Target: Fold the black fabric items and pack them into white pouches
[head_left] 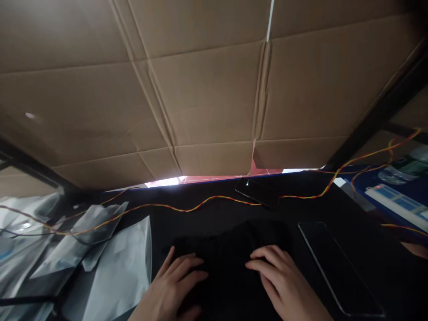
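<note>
A dark, soft-looking black cloth item (234, 240) lies on the black tabletop (187, 218) in front of me; its outline almost merges with the surface. My left hand (174, 281) rests at its near left side, fingers spread and slightly bent. On the near right side, my right hand (277, 276) lies with its fingers stretched towards the left, touching or just over the cloth. Neither hand visibly grips anything. A large black phone (341, 267) lies flat to the right of my right hand.
Several translucent plastic bags (117, 267) lie at the left. Another dark phone (257, 191) sits near the back edge. A twisted red-yellow wire (187, 210) crosses the table. Cardboard (207, 98) forms the back wall. At the right are a power strip (397, 203) and a plastic bottle (408, 167).
</note>
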